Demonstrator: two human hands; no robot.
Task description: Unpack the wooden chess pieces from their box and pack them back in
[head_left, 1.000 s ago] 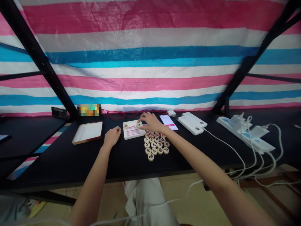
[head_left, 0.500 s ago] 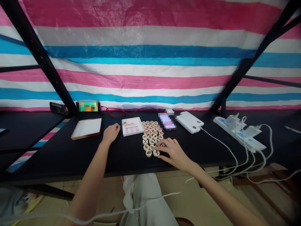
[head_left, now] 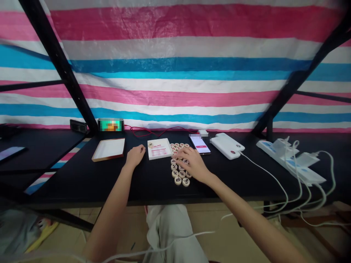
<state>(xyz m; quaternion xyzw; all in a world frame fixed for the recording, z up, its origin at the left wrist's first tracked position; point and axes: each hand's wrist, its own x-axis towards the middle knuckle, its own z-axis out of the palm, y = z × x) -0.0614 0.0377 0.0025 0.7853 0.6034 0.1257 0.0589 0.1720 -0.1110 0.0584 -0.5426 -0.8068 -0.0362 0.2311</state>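
Right hand (head_left: 193, 164) has moved over middle discs (head_left: 174, 167) (left hand (head_left: 135, 155) unmoved).

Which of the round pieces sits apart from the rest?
The lone piece at the far-left corner of the white box; the other visible pieces are grouped right of the box.

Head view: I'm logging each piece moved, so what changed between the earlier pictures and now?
The right hand took a round piece from the white box, brought it toward the person and let it go in the nearest row. The hand then moved back, away from the person, over the rows. The left hand stayed beside the box; another piece remains inside.
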